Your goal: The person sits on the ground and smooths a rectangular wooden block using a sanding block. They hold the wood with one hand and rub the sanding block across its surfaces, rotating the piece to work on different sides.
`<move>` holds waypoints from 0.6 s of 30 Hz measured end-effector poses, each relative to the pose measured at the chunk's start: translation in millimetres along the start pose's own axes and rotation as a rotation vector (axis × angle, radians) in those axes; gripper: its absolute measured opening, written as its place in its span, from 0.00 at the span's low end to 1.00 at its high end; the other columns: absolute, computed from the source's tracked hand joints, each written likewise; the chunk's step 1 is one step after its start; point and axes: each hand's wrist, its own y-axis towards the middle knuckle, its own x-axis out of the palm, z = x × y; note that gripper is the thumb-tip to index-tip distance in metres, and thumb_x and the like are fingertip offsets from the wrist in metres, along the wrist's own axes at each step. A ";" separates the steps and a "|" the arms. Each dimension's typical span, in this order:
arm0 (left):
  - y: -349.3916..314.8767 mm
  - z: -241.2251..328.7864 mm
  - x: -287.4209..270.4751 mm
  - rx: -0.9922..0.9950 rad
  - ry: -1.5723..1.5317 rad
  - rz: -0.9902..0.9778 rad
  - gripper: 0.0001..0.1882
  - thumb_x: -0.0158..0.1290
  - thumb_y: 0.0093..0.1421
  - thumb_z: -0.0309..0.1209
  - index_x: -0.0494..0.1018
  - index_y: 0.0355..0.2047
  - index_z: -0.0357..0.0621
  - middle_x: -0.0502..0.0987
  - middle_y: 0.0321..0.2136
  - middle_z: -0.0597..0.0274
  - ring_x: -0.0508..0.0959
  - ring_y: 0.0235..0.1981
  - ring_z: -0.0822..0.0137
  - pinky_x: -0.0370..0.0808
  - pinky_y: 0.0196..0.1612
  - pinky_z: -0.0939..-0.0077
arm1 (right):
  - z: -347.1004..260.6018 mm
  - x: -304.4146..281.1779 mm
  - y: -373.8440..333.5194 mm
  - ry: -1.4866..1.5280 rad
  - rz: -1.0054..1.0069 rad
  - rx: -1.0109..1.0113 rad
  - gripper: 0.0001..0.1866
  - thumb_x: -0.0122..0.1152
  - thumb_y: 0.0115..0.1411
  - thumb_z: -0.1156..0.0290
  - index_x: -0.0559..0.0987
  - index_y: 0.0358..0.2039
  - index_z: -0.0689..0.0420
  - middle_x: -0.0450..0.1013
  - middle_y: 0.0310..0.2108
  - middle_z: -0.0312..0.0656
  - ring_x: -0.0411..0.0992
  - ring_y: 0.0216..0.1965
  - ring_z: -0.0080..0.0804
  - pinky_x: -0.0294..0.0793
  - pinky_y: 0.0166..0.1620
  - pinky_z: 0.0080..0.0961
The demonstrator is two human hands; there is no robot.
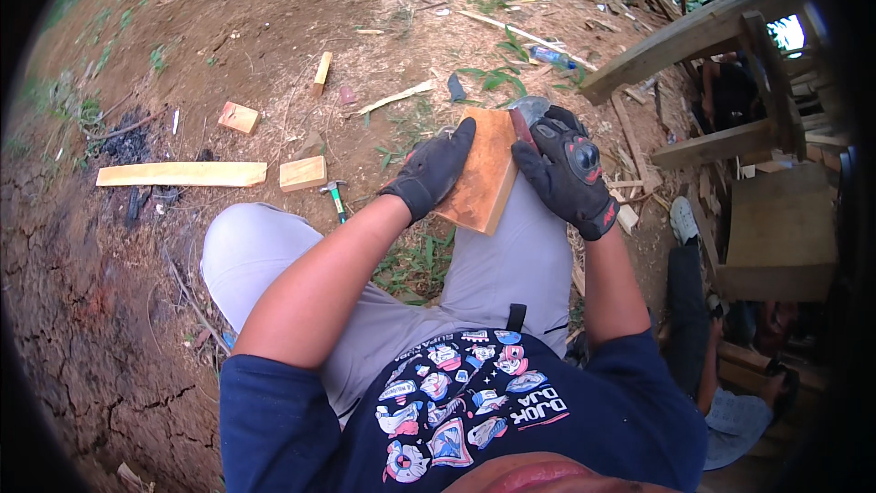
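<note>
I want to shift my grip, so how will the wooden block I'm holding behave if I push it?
The block looks like solid wood, so it should stay stiff. Its flat faces and straight edges suggest it would slide or tip rather than roll. It's fairly thick, so it may feel moderately heavy.

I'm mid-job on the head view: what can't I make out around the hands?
All in the head view:
Block: underside, turned away from the camera.
Left hand: most fingers, hidden behind the block.
Grey thing: its kind and full shape, partly covered by the right hand.
Bottle: label, too small.
</note>
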 end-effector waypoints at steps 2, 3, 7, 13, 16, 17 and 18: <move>0.7 -1.8 0.0 0.025 -0.010 0.001 0.43 0.28 0.74 0.61 0.76 0.56 0.33 0.80 0.52 0.35 0.78 0.57 0.40 0.68 0.64 0.54 | 6.5 -0.5 2.3 -0.018 0.014 -0.067 0.20 0.58 0.69 0.59 0.81 0.54 0.60 0.78 0.42 0.54 0.73 0.49 0.59 0.69 0.57 0.50; 1.8 -3.8 -0.8 -0.003 -0.024 0.011 0.44 0.31 0.72 0.63 0.77 0.55 0.32 0.81 0.51 0.37 0.79 0.55 0.45 0.70 0.63 0.57 | 8.8 0.0 4.9 -0.042 0.067 -0.155 0.22 0.57 0.70 0.59 0.80 0.57 0.59 0.78 0.39 0.53 0.73 0.46 0.57 0.70 0.54 0.49; 3.4 -7.6 -3.2 -0.030 -0.049 0.032 0.46 0.37 0.70 0.68 0.79 0.54 0.32 0.82 0.49 0.42 0.82 0.51 0.55 0.72 0.60 0.63 | 4.7 -7.7 10.6 0.078 -0.050 -0.108 0.23 0.56 0.71 0.57 0.79 0.60 0.58 0.77 0.34 0.49 0.74 0.42 0.52 0.71 0.49 0.46; -0.2 0.5 -4.7 0.005 0.023 0.012 0.43 0.31 0.73 0.63 0.78 0.55 0.33 0.81 0.51 0.38 0.80 0.56 0.46 0.69 0.63 0.59 | 0.8 -4.8 8.7 0.054 -0.049 -0.124 0.22 0.59 0.69 0.58 0.82 0.58 0.55 0.79 0.31 0.46 0.76 0.38 0.51 0.73 0.49 0.44; 2.2 1.9 -6.0 -0.027 0.025 -0.038 0.42 0.28 0.74 0.61 0.77 0.55 0.33 0.80 0.52 0.35 0.79 0.57 0.42 0.68 0.64 0.56 | -2.9 5.4 10.1 0.112 -0.020 -0.107 0.16 0.61 0.68 0.61 0.83 0.47 0.60 0.76 0.29 0.50 0.73 0.33 0.53 0.71 0.44 0.47; 3.5 0.9 -5.4 -0.036 0.018 -0.048 0.42 0.29 0.74 0.60 0.77 0.56 0.33 0.80 0.52 0.35 0.79 0.57 0.42 0.68 0.64 0.56 | -4.1 6.2 11.4 0.099 -0.002 -0.114 0.16 0.61 0.68 0.61 0.84 0.48 0.60 0.76 0.30 0.50 0.74 0.34 0.53 0.71 0.44 0.47; 4.7 -1.9 -3.6 -0.015 0.013 -0.025 0.42 0.29 0.74 0.61 0.77 0.55 0.33 0.80 0.52 0.35 0.79 0.57 0.42 0.68 0.64 0.56 | -5.3 7.5 13.1 0.088 0.016 -0.123 0.17 0.60 0.69 0.61 0.84 0.48 0.59 0.76 0.30 0.50 0.74 0.34 0.53 0.71 0.43 0.48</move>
